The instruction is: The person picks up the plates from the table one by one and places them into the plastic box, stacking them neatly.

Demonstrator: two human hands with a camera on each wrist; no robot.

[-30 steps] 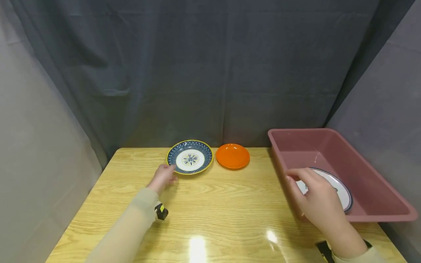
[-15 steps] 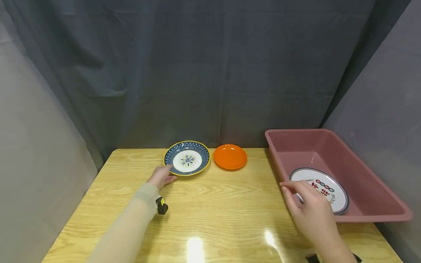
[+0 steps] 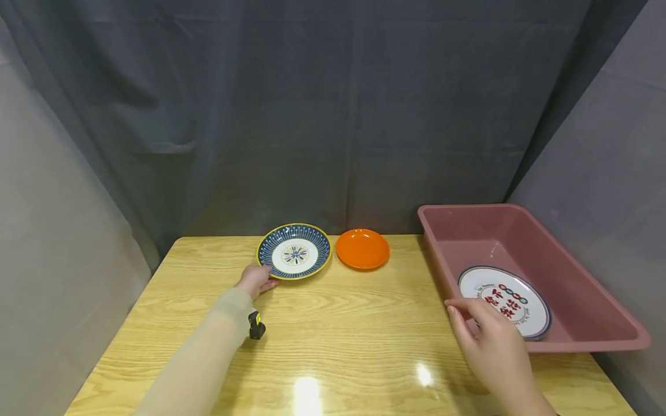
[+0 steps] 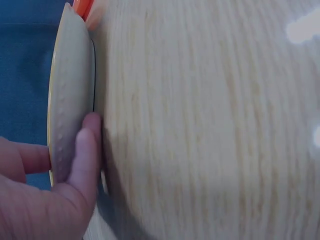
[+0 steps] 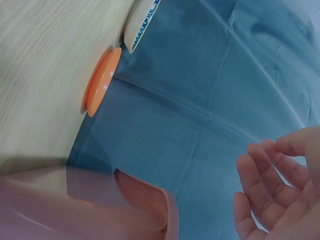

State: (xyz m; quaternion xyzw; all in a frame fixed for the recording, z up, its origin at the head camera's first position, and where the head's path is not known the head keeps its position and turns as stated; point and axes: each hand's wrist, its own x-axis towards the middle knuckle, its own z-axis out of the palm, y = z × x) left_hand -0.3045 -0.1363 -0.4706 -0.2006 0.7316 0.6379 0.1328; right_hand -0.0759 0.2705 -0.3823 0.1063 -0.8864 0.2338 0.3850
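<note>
At the table's far side, my left hand (image 3: 254, 279) grips the near left rim of a blue-and-white patterned plate (image 3: 294, 252) with a yellow edge. In the left wrist view the thumb lies at the rim of this plate (image 4: 74, 95) and the fingers reach beneath its underside. An orange plate (image 3: 362, 249) rests just right of it. My right hand (image 3: 491, 341) hovers by the near left side of a pink basin (image 3: 588, 254), fingers loosely curved and holding nothing. Inside the basin lies a white plate (image 3: 478, 280) with red characters and a dark rim, partly covered by that hand.
Pale wood table (image 3: 354, 329) spreads between the hands. A dark curtain (image 3: 291, 115) hangs right behind the plates, and grey fabric walls (image 3: 52, 242) stand at both sides. The basin's raised walls border the table's right.
The left hand has closed on the patterned plate's rim. The right hand has drawn back slightly toward the near side, uncovering more of the white plate. The head view has shifted slightly.
</note>
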